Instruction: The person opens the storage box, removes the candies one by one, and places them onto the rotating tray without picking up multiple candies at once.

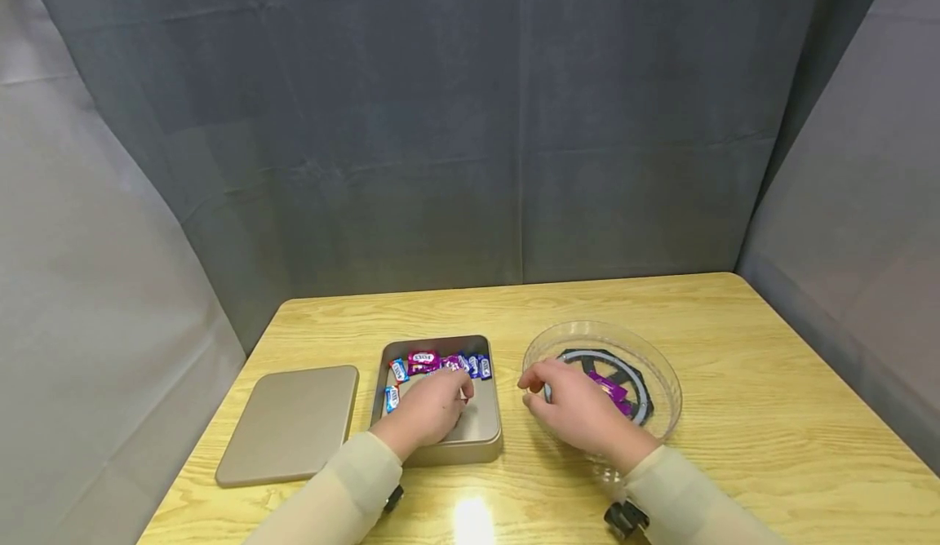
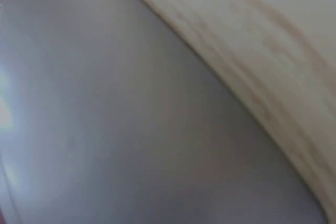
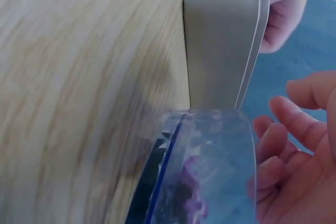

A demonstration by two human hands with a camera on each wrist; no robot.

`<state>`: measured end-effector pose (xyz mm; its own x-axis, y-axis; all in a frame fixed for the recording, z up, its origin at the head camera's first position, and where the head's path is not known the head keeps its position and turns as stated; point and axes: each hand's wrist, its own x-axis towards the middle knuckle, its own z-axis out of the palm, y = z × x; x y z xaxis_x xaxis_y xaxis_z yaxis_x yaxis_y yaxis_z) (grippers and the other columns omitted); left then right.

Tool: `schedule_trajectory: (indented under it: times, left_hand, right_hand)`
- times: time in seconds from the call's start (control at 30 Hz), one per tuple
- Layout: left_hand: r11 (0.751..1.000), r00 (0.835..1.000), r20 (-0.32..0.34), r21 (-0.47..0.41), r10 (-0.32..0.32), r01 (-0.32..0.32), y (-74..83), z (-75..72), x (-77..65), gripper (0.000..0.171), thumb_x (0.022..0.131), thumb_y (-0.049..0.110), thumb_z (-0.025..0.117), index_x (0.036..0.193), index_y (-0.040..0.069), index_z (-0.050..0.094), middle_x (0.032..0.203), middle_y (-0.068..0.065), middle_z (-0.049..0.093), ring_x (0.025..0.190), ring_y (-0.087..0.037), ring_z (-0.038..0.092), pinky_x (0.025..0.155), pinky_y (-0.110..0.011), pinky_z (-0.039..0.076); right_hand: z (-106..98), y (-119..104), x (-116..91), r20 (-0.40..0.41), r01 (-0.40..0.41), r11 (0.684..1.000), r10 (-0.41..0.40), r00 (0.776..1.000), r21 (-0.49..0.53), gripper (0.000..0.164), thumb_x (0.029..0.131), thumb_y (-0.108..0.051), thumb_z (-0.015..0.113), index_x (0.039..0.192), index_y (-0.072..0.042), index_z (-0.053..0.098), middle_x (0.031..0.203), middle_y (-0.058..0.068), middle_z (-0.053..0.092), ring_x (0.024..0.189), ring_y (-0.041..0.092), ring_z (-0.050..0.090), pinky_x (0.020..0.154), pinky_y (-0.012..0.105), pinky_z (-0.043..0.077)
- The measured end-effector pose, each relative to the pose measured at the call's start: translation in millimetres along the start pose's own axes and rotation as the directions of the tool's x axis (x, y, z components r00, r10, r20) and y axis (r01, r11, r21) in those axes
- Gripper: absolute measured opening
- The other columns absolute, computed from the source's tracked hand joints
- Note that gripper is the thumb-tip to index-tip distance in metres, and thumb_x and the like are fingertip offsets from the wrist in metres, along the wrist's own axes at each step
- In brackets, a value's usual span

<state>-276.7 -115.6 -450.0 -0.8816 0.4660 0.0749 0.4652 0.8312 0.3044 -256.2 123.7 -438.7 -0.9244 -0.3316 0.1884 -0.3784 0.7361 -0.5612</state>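
My left hand (image 1: pixel 433 406) reaches down into a metal tin (image 1: pixel 477 449), fingers bent and fingertips low over its bare floor. Whether it pinches anything is hidden by the hand itself. Small wrapped candies lie along the tin's far and left sides, among them a magenta one (image 1: pixel 423 358), a dark blue one (image 1: pixel 485 366) and a light blue one (image 1: pixel 392 398). Over the left rim of a clear round bowl (image 1: pixel 664 374) hovers my right hand (image 1: pixel 576 406). Its fingers are loosely bent, with nothing between them in the right wrist view. Purple candies (image 1: pixel 611 387) lie in the bowl.
A flat metal lid (image 1: pixel 294 423) lies left of the tin on the wooden table (image 1: pixel 771 414). Grey curtains (image 1: pixel 411 121) stand behind the table and at both sides. Bare wood separates the tin from the bowl.
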Motion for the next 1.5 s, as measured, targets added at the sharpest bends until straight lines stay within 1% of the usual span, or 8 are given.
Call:
schedule_trajectory:
  times: [0.2,0.37,0.57,0.73,0.97,1.2,1.43,1.5]
  left_hand:
    - [0.996,0.995,-0.098,-0.092,-0.012,0.003,4.1,-12.6,-7.7,0.017,0.09,0.006,0.059,0.103,0.017,0.061,0.093,0.006,0.056,0.077,-0.008,0.049,0.069,-0.029,0.049]
    - [0.983,0.989,-0.148,-0.183,-0.002,-0.025,9.1,-18.6,-13.4,0.015,0.092,0.008,0.059,0.099,0.021,0.061,0.091,0.008,0.053,0.073,-0.008,0.049,0.064,-0.026,0.048]
    - [0.977,0.981,-0.195,-0.206,0.016,-0.056,16.8,-20.6,-16.2,0.014,0.092,0.012,0.061,0.094,0.026,0.061,0.091,0.012,0.052,0.072,-0.005,0.049,0.062,-0.023,0.048]
    - [0.969,0.98,-0.198,-0.239,0.018,-0.066,23.7,-23.0,-18.5,0.013,0.092,0.013,0.062,0.089,0.025,0.058,0.087,0.012,0.051,0.069,-0.005,0.049,0.057,-0.023,0.048]
    - [0.956,0.986,-0.163,-0.279,0.046,-0.091,34.5,-25.8,-18.5,0.013,0.089,0.012,0.064,0.088,0.023,0.056,0.079,0.009,0.051,0.066,-0.007,0.047,0.054,-0.023,0.046]
    - [0.948,0.984,-0.158,-0.291,0.087,-0.13,43.4,-23.0,-16.8,0.015,0.089,0.014,0.064,0.085,0.025,0.054,0.075,0.011,0.053,0.064,-0.006,0.047,0.053,-0.024,0.045]
    - [0.95,0.978,-0.151,-0.257,0.141,-0.177,49.0,-18.7,-15.0,0.012,0.088,0.014,0.064,0.089,0.024,0.057,0.077,0.013,0.053,0.067,-0.002,0.048,0.061,-0.024,0.045]
    - [0.948,0.977,-0.148,-0.26,0.151,-0.186,50.0,-17.6,-14.5,0.011,0.088,0.015,0.064,0.09,0.024,0.057,0.078,0.014,0.053,0.068,-0.002,0.049,0.059,-0.022,0.047]
  right_hand:
    - [0.8,-3.3,-0.1,-0.004,0.036,0.999,-0.036,0.999,-0.004,0.01,0.086,-0.024,0.068,0.094,-0.028,0.064,0.087,-0.014,0.056,0.077,0.01,0.054,0.068,0.032,0.048]
    - [1.3,-6.2,-0.1,-0.003,0.043,0.999,-0.043,0.999,0.008,0.012,0.086,-0.024,0.068,0.095,-0.029,0.063,0.089,-0.014,0.056,0.066,0.007,0.049,0.062,0.03,0.046]
    - [1.4,-10.1,-0.3,0.008,0.061,0.997,-0.062,0.998,0.042,0.013,0.087,-0.025,0.067,0.098,-0.029,0.062,0.093,-0.01,0.058,0.065,0.006,0.049,0.061,0.029,0.047]
    - [2.4,-13.5,-1.3,0.027,0.083,0.995,-0.085,0.996,0.062,0.014,0.088,-0.027,0.066,0.102,-0.029,0.062,0.094,-0.008,0.059,0.068,0.006,0.05,0.062,0.028,0.048]
    - [3.6,-19.5,-3.0,0.037,0.107,0.99,-0.111,0.993,0.089,0.017,0.089,-0.027,0.066,0.106,-0.028,0.061,0.091,-0.015,0.058,0.064,0.005,0.05,0.056,0.028,0.048]
    - [5.8,-24.0,-5.7,0.036,0.134,0.986,-0.138,0.99,0.102,0.017,0.087,-0.025,0.069,0.093,-0.033,0.056,0.084,-0.018,0.056,0.065,0.005,0.05,0.056,0.027,0.049]
    - [5.2,-23.6,-10.0,0.02,0.148,0.981,-0.152,0.988,0.125,0.016,0.087,-0.02,0.068,0.09,-0.03,0.056,0.08,-0.018,0.056,0.065,0.005,0.051,0.055,0.026,0.049]
    - [3.9,-21.9,-11.7,0.016,0.139,0.983,-0.141,0.99,0.12,0.016,0.087,-0.02,0.068,0.089,-0.03,0.057,0.078,-0.017,0.056,0.065,0.004,0.05,0.055,0.026,0.05]
